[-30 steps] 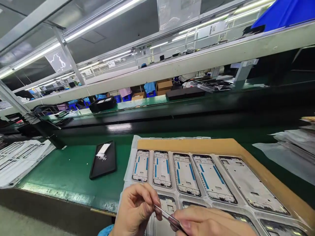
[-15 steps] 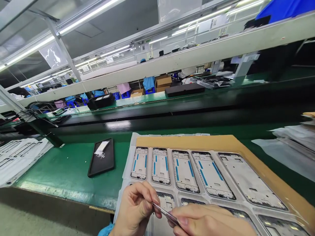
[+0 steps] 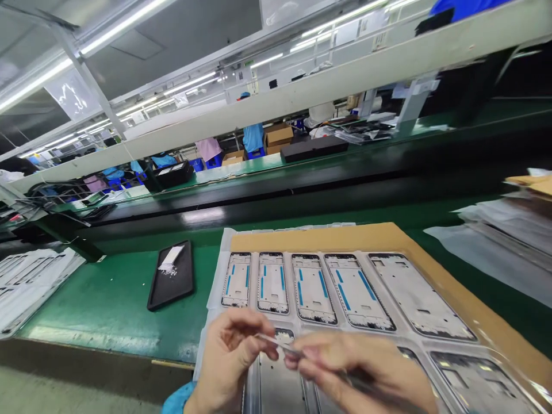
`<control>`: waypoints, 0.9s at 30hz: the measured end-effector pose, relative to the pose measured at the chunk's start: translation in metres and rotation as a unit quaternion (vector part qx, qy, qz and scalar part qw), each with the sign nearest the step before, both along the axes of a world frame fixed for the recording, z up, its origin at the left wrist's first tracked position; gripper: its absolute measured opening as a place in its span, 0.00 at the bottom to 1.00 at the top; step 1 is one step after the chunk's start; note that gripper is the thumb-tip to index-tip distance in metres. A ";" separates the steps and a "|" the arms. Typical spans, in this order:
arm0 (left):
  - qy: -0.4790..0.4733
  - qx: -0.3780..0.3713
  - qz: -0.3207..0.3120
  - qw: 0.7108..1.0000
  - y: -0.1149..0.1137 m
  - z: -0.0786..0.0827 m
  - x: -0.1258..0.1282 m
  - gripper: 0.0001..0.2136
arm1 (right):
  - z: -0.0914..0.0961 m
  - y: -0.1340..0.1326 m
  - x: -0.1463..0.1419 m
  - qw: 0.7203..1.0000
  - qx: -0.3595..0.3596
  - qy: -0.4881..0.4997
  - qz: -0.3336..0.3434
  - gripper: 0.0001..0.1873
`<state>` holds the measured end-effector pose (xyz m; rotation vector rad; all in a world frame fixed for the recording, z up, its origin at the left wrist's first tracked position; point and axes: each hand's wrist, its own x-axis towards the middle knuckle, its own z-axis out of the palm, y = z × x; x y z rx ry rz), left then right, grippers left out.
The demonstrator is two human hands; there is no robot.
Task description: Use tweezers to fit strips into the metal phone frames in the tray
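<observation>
Both hands meet low in the view, just above the near row of a clear moulded tray (image 3: pixel 302 244) that lies on a brown cardboard sheet (image 3: pixel 328 237) on the green surface (image 3: pixel 116 299). The left hand (image 3: pixel 226 359) is curled, thumb and forefinger pressed together on one end of a thin, pale strip (image 3: pixel 276 343). The right hand (image 3: pixel 357 368) comes in from the right and grips a pair of tweezers (image 3: pixel 366 384), whose tips seem to close on the other end of that strip, though motion blur keeps this uncertain. The strip spans the small gap between the two hands, its long axis running left to right, slightly lower toward the right hand.

Directly under the strip sits a phone middle frame (image 3: pixel 276 374) in the near row, its long axis running away from the person, so the strip lies crosswise to it. The left hand is the nearer of the two to that frame's top edge.

Beyond the hands, the far row holds five more frames; four carry blue adhesive strips (image 3: pixel 313 286), while the one farthest to the right (image 3: pixel 418 296) shows none. Further left of the hands, well apart from the tray, a black tray (image 3: pixel 172 284) holds a white backing sheet (image 3: pixel 171 257) with small white scraps beside it.
</observation>
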<state>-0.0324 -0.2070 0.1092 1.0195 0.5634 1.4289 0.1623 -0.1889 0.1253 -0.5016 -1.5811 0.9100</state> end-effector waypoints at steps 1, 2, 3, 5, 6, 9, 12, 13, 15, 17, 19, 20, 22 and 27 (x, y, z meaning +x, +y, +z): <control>0.049 -0.005 0.017 0.999 0.001 -0.003 -0.004 0.13 | -0.003 0.010 0.004 0.999 -0.034 0.011 -0.012 0.08; 0.125 0.002 0.036 0.992 0.003 -0.008 -0.008 0.14 | -0.008 0.021 0.008 0.996 -0.077 0.018 -0.032 0.11; 0.223 0.028 0.047 0.973 0.003 -0.016 -0.011 0.12 | -0.016 0.034 0.012 0.990 -0.130 0.023 -0.054 0.15; 0.437 0.153 0.012 0.886 0.003 -0.035 -0.016 0.10 | -0.037 0.058 0.019 0.965 -0.240 0.036 -0.096 0.22; 0.523 0.236 -0.025 0.819 0.002 -0.046 -0.016 0.13 | -0.048 0.069 0.021 0.951 -0.287 0.050 -0.106 0.26; 0.652 0.417 -0.097 0.626 0.000 -0.069 -0.012 0.16 | -0.079 0.088 0.023 0.920 -0.369 0.084 -0.105 0.31; 0.706 0.455 -0.109 0.532 0.001 -0.065 -0.006 0.14 | -0.094 0.091 0.023 0.915 -0.382 0.083 -0.096 0.31; 0.716 0.458 -0.124 0.513 0.004 -0.059 -0.005 0.13 | -0.095 0.090 0.022 0.915 -0.384 0.080 -0.095 0.32; 0.725 0.466 -0.157 0.483 0.009 -0.046 -0.003 0.10 | -0.096 0.089 0.023 0.913 -0.390 0.070 -0.094 0.33; 0.720 0.482 -0.191 0.462 0.016 -0.036 -0.001 0.12 | -0.096 0.089 0.023 0.912 -0.395 0.062 -0.092 0.34; 0.708 0.503 -0.209 0.449 0.020 -0.032 0.000 0.10 | -0.098 0.091 0.022 0.913 -0.393 0.059 -0.093 0.33; 0.703 0.513 -0.213 0.445 0.021 -0.032 0.000 0.08 | -0.099 0.092 0.022 0.913 -0.392 0.058 -0.095 0.33; 0.693 0.527 -0.216 0.442 0.022 -0.034 0.000 0.04 | -0.100 0.093 0.021 0.916 -0.385 0.056 -0.098 0.33; 0.690 0.546 -0.185 0.438 0.016 -0.030 -0.005 0.04 | -0.103 0.094 0.019 0.921 -0.374 0.044 -0.094 0.32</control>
